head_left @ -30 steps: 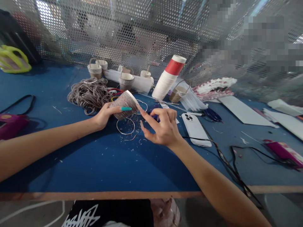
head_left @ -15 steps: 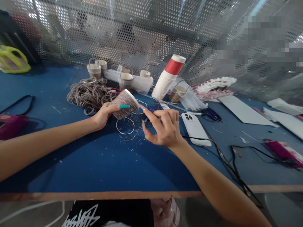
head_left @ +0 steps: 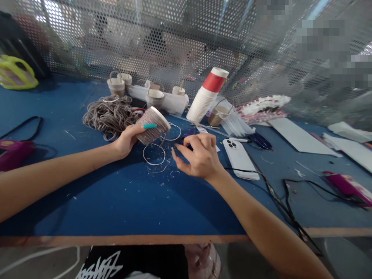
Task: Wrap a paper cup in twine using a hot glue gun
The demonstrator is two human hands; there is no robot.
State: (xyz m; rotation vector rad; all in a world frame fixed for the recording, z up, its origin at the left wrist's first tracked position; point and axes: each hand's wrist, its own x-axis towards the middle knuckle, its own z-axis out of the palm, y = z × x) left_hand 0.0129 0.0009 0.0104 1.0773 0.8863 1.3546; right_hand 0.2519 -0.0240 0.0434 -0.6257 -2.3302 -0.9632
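My left hand [head_left: 126, 141] is closed around a paper cup [head_left: 152, 126] wrapped in grey-brown cord. The cup is tilted, its white rim facing up and right, and a teal thumbnail lies across its side. A short cord end hangs near the rim. To the right of the cup, my right hand [head_left: 199, 155] hovers over the table with fingers curled; its thumb and forefinger tips are close but slightly apart, and I see nothing between them. White rings [head_left: 154, 155] and small scraps lie below the cup. Behind my left hand is a heap of grey cord [head_left: 109, 116].
A leaning stack of white cups [head_left: 203, 100] stands behind, near several small cord-wrapped cups with handles [head_left: 219, 114]. To the right lie a white phone [head_left: 241, 159], black cables [head_left: 273, 190] and a magenta device [head_left: 347, 186]. A perforated metal screen [head_left: 174, 46] closes off the back.
My right hand has drawn its forefinger down and away from the cup's rim, bringing it nearer the thumb. The cup has turned slightly in my left hand.
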